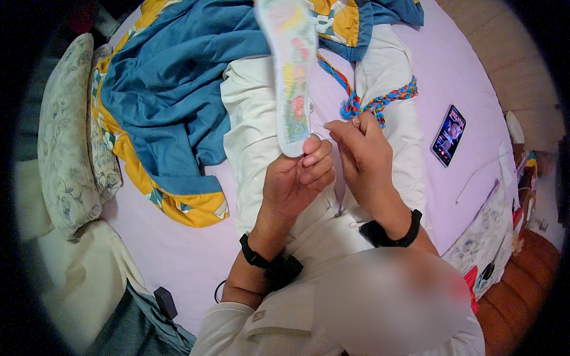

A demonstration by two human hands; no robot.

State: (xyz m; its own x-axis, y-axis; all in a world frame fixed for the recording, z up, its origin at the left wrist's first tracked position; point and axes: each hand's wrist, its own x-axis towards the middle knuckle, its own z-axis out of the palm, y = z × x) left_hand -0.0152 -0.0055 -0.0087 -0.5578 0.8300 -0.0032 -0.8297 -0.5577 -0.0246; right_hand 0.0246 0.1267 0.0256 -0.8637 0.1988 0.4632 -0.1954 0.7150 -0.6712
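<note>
A white, flower-patterned insole [294, 89] is held up over the lap, its near end pinched between the thumb and curled fingers of the left hand [297, 181] and its long far end reaching out over the blue-and-yellow blanket [166, 95], unsupported and blurred. The right hand [363, 157] is just beside that near end, thumb and forefinger brought close together; whether they pinch something as fine as a needle or thread cannot be told. Since only one end is gripped, the insole could twist or sag if pushed from the side, and a loose left pinch could let it slip; if there is a sharp point at the right fingertips, the left ones are near enough to be pricked. The multicoloured braided cord [392, 96], lying just beyond the right hand against the white trousers [252, 107], might snag on a finger or on any strand drawn that way. Farther right, a phone [449, 135] with a lit screen lies on the pale pink sheet [430, 59], well apart from the hands; a flowered pillow [68, 142] is at the far left. No container can be made out surely: the clutter [527, 172] by the right rim is too small and dim to tell what holds what.
</note>
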